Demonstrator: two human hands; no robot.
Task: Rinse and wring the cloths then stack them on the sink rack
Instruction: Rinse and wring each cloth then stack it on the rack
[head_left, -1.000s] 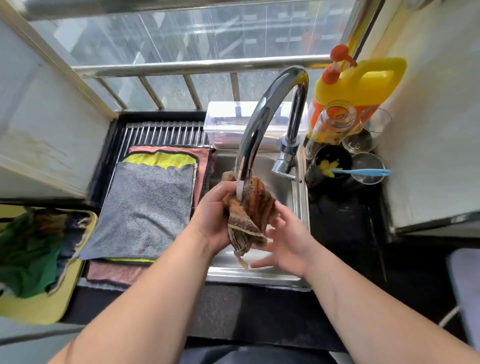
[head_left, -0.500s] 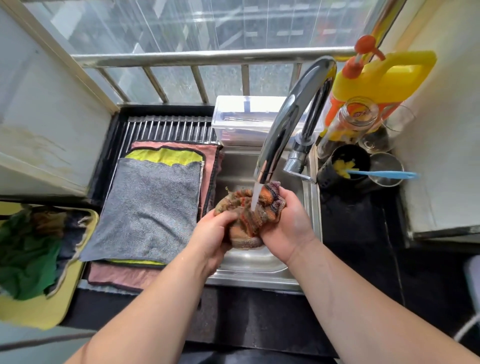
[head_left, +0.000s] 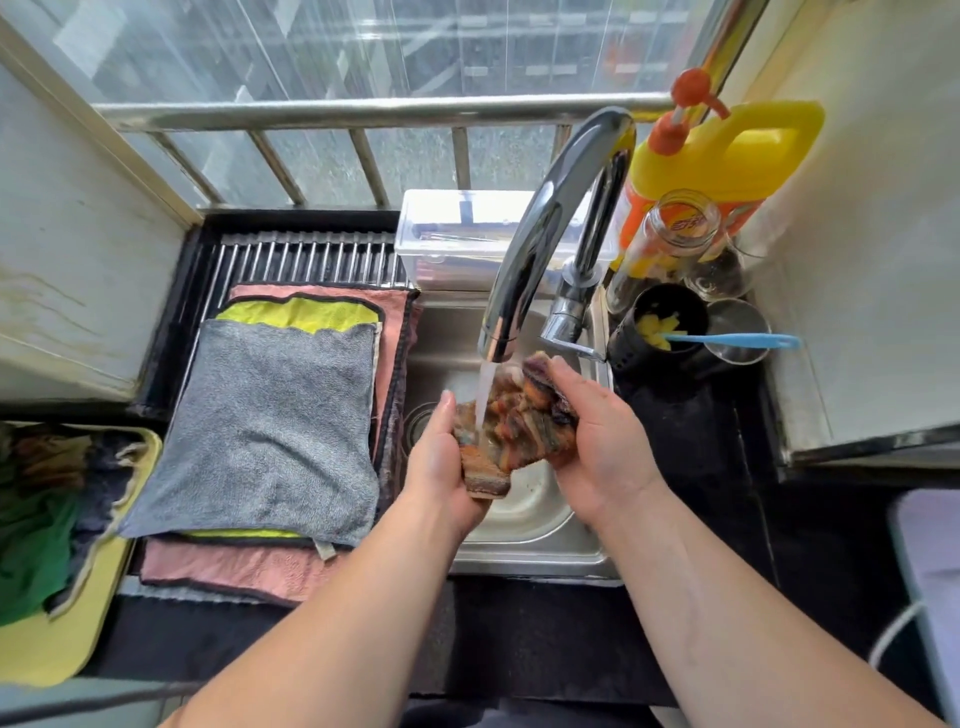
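Observation:
A bunched brown-and-orange striped cloth (head_left: 511, 421) is under the water running from the chrome faucet (head_left: 540, 234), above the steel sink (head_left: 524, 535). My left hand (head_left: 441, 457) grips its left side and my right hand (head_left: 597, 431) grips its right side. On the sink rack (head_left: 306, 254) to the left lies a flat stack: a grey cloth (head_left: 265, 431) on top, a yellow-green cloth (head_left: 301, 314) under it, a pink cloth (head_left: 228, 566) at the bottom.
A yellow tray (head_left: 62, 639) at the far left holds green and dark crumpled cloths (head_left: 31, 530). A clear plastic box (head_left: 457, 234) stands behind the sink. A yellow detergent jug (head_left: 727, 150), a jar, glasses and a black cup with a blue brush (head_left: 737, 340) crowd the right counter.
The cloth has been spread wider between my hands under the stream. My left hand has shifted to its lower left edge, my right hand up along its right side.

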